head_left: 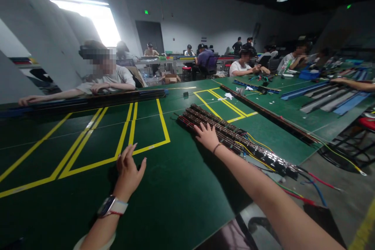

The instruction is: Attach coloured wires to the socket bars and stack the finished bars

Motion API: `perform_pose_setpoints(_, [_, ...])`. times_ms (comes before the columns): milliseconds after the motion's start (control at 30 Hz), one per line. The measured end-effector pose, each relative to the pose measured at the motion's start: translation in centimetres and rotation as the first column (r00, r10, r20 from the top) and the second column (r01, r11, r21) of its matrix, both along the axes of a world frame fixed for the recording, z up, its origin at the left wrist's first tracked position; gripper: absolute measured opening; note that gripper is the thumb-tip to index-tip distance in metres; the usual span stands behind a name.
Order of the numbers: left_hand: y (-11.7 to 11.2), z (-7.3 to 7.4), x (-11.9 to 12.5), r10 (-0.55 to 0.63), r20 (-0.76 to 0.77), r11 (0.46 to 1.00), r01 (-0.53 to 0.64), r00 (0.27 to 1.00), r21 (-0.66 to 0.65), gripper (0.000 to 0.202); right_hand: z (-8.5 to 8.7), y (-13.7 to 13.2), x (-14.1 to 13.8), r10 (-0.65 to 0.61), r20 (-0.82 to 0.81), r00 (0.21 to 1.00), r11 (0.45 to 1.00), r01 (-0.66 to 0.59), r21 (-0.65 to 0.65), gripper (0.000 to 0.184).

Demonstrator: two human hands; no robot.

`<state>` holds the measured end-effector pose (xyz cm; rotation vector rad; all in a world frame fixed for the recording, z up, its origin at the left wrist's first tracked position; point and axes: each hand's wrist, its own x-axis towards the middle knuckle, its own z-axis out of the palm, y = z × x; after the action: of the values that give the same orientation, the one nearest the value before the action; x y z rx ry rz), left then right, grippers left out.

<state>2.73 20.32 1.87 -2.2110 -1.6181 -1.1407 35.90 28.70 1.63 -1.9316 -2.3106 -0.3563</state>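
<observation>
My left hand [129, 170] hovers over or rests on the green tabletop [175, 199], fingers apart and holding nothing, close to the yellow tape lines [99, 164]. A watch [111, 206] is on that wrist. My right hand [207, 137] reaches out with spread fingers to the near side of a bundle of long dark strips [234, 133] with shiny metal parts. Its fingertips appear to touch the bundle without closing round it. Yellow, red, green and blue wires [319, 191] trail from the bundle's near end, past the table edge.
Behind the bundle lies a long dark bar [269, 117]. More dark bars [88, 100] lie along the far left edge, before a seated person [108, 72]. Grey and blue channels [331, 91] and a blue bin [309, 74] are at the right. Several people sit farther back.
</observation>
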Motion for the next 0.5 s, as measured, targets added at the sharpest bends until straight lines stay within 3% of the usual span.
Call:
perform_pose_setpoints(300, [-0.2, -0.1, 0.0, 0.021, 0.006, 0.995, -0.020, 1.000, -0.094, 0.063, 0.1, 3.5, 9.6, -0.158, 0.029, 0.987, 0.987, 0.159, -0.037, 0.057])
perform_pose_setpoints(500, [-0.2, -0.1, 0.2, 0.040, -0.015, 0.995, -0.041, 0.999, -0.088, 0.060, 0.3, 5.3, 13.4, -0.270, 0.075, 0.960, 0.959, 0.275, -0.064, 0.056])
